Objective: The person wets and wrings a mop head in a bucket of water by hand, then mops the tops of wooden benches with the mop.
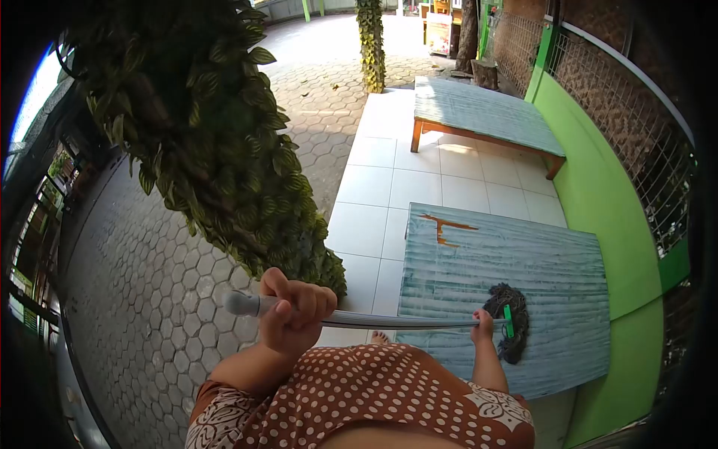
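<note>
A mop with a grey pole (pixel 404 321) lies across the view from left to right. My left hand (pixel 296 310) is wrapped round the pole near its rounded grey end. Further along, close to the green head clamp, my right hand (pixel 483 326) grips the same pole. The dark stringy mop head (pixel 514 348) rests on the near low table (pixel 449 269), whose top is streaked blue-green and white. An orange-brown worn patch marks that tabletop at its upper left.
A second low table (pixel 486 112) stands beyond on white tiles (pixel 366 183). A leafy column (pixel 224 157) rises at the left beside hexagonal paving (pixel 172 299). The green wall (pixel 591 165) with wire mesh runs along the right. A bare foot (pixel 380 337) shows below the pole.
</note>
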{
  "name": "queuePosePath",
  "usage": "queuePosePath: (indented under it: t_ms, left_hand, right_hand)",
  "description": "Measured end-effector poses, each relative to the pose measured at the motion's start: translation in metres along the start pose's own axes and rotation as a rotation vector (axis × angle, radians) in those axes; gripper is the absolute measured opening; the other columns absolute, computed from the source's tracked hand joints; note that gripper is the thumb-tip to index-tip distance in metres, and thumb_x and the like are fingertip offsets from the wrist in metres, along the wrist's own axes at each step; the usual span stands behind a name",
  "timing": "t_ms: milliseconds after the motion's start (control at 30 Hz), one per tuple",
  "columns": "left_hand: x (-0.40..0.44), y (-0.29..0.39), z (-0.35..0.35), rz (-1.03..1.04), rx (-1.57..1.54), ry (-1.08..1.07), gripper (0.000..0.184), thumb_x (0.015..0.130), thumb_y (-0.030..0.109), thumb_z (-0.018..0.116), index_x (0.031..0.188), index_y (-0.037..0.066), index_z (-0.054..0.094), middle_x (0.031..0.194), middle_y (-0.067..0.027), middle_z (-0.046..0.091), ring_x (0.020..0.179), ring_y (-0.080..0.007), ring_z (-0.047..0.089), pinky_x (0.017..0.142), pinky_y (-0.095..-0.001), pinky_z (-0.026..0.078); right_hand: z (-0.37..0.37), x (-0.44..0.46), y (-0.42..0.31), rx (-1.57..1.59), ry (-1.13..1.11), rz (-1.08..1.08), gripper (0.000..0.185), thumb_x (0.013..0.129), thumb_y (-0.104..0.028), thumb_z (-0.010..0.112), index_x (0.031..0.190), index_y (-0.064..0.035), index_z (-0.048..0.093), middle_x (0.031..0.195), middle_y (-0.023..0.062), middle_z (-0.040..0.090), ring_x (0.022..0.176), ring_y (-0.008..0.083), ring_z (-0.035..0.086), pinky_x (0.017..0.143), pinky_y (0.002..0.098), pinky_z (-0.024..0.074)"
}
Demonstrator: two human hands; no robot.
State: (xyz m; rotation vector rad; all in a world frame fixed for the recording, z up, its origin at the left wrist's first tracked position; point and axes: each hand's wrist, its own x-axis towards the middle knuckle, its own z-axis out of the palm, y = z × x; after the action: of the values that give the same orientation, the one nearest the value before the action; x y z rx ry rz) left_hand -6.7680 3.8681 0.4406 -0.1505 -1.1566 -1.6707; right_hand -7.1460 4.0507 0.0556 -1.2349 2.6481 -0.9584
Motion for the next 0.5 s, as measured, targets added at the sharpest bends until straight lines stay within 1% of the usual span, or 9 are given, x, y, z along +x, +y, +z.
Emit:
queuePosePath:
  t_ms: [67, 100, 133, 200, 267, 300, 333, 433, 500]
  left_hand:
    - [0.044, -0.056, -0.005, -0.090, -0.083, -0.051, 0.019, 0.083, 0.020, 0.048, 0.075, 0.013, 0.032, 0.048, 0.0035, 0.032, 0.041, -0.0097, 0.028, 0.048, -0.0294, 0.029]
    - [0.067, -0.080, -0.003, -0.132, -0.126, -0.098, 0.020, 0.083, 0.021, 0.049, 0.075, 0.013, 0.032, 0.048, 0.0026, 0.032, 0.042, -0.0108, 0.027, 0.048, -0.0301, 0.028]
    - [0.085, -0.100, 0.003, -0.167, -0.162, -0.137, 0.022, 0.082, 0.021, 0.051, 0.075, 0.013, 0.033, 0.049, 0.0019, 0.033, 0.043, -0.0114, 0.028, 0.048, -0.0302, 0.026]
    - [0.111, -0.128, 0.019, -0.155, -0.217, -0.297, 0.018, 0.084, 0.016, 0.049, 0.077, 0.011, 0.033, 0.050, -0.0008, 0.036, 0.044, -0.0126, 0.029, 0.048, -0.0310, 0.028]
    - [0.140, -0.142, 0.024, -0.119, -0.224, -0.441, 0.016, 0.085, 0.013, 0.047, 0.079, 0.009, 0.033, 0.051, -0.0029, 0.037, 0.044, -0.0134, 0.031, 0.047, -0.0320, 0.028]
    - [0.154, -0.146, 0.028, -0.106, -0.227, -0.491, 0.015, 0.086, 0.012, 0.045, 0.079, 0.008, 0.033, 0.052, -0.0039, 0.038, 0.044, -0.0138, 0.032, 0.046, -0.0326, 0.029]
    - [0.166, -0.155, 0.018, -0.114, -0.254, -0.509, 0.016, 0.087, 0.014, 0.046, 0.079, 0.008, 0.033, 0.051, -0.0037, 0.038, 0.043, -0.0140, 0.031, 0.046, -0.0325, 0.029]
    - [0.218, -0.163, -0.019, -0.181, -0.289, -0.507, 0.018, 0.088, 0.017, 0.047, 0.078, 0.009, 0.034, 0.050, -0.0011, 0.037, 0.040, -0.0135, 0.031, 0.045, -0.0319, 0.029]
    - [0.270, -0.162, -0.045, -0.200, -0.326, -0.510, 0.016, 0.089, 0.016, 0.046, 0.078, 0.010, 0.035, 0.049, -0.0002, 0.035, 0.042, -0.0099, 0.031, 0.045, -0.0282, 0.028]
  right_hand:
    - [0.001, 0.054, 0.065, -0.027, -0.007, 0.091, 0.004, 0.077, -0.008, 0.054, 0.081, -0.0089, 0.055, 0.080, 0.0109, 0.055, 0.077, 0.0318, 0.053, 0.065, 0.0415, 0.0428]
    - [0.002, 0.078, 0.079, -0.030, -0.006, 0.137, 0.004, 0.077, -0.008, 0.054, 0.081, -0.0091, 0.056, 0.080, 0.0110, 0.055, 0.077, 0.0316, 0.053, 0.065, 0.0411, 0.0431]
    - [-0.018, 0.095, 0.075, -0.109, -0.040, 0.192, 0.006, 0.076, -0.007, 0.053, 0.081, -0.0098, 0.056, 0.081, 0.0123, 0.055, 0.078, 0.0321, 0.053, 0.067, 0.0401, 0.0437]
    - [-0.031, 0.120, 0.091, -0.137, -0.035, 0.319, 0.004, 0.075, -0.007, 0.054, 0.079, -0.0083, 0.056, 0.083, 0.0140, 0.054, 0.079, 0.0333, 0.053, 0.069, 0.0398, 0.0439]
    - [-0.023, 0.133, 0.120, -0.016, -0.014, 0.322, 0.003, 0.074, -0.008, 0.055, 0.077, -0.0060, 0.055, 0.084, 0.0148, 0.055, 0.080, 0.0344, 0.053, 0.070, 0.0405, 0.0439]
    - [-0.017, 0.136, 0.124, 0.022, 0.057, 0.328, 0.007, 0.073, -0.009, 0.054, 0.072, -0.0025, 0.052, 0.077, 0.0166, 0.054, 0.069, 0.0312, 0.051, 0.065, 0.0385, 0.0433]
    - [-0.021, 0.137, 0.112, 0.025, 0.112, 0.241, 0.008, 0.074, -0.010, 0.054, 0.072, -0.0024, 0.052, 0.075, 0.0179, 0.054, 0.069, 0.0330, 0.052, 0.066, 0.0392, 0.0432]
    - [-0.034, 0.149, 0.040, -0.059, 0.101, 0.293, 0.009, 0.074, -0.011, 0.054, 0.073, -0.0020, 0.053, 0.075, 0.0191, 0.055, 0.073, 0.0357, 0.053, 0.066, 0.0403, 0.0432]
    - [-0.013, 0.151, 0.011, -0.064, 0.169, 0.335, 0.008, 0.072, -0.010, 0.054, 0.072, -0.0015, 0.054, 0.073, 0.0188, 0.056, 0.073, 0.0375, 0.054, 0.066, 0.0420, 0.0439]
